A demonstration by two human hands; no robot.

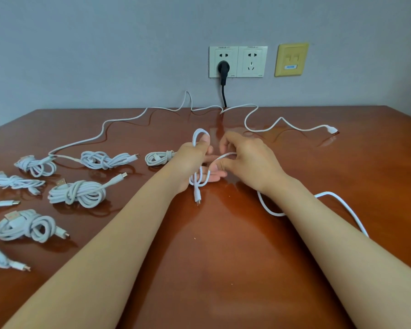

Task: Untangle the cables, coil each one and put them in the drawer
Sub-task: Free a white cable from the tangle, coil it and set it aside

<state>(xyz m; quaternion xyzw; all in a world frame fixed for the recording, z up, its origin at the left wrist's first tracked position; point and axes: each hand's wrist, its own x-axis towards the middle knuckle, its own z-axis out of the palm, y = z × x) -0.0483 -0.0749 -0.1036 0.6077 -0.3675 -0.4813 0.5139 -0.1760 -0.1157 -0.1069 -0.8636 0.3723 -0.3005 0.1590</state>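
Coiling step in hand. My left hand (pixel 192 160) grips loops of thin white charging cable (pixel 197 195) over glossy red-brown wooden table (pixel 223 269). Right hand (pixel 244 160), close beside, pinches next run. Loose tail trails right. Next, I judge: wind the tail on. Drawer not in view.

I get one head view, looking forward and down from the near edge across the table (pixel 223 269) to the far wall (pixel 81 43), close in.
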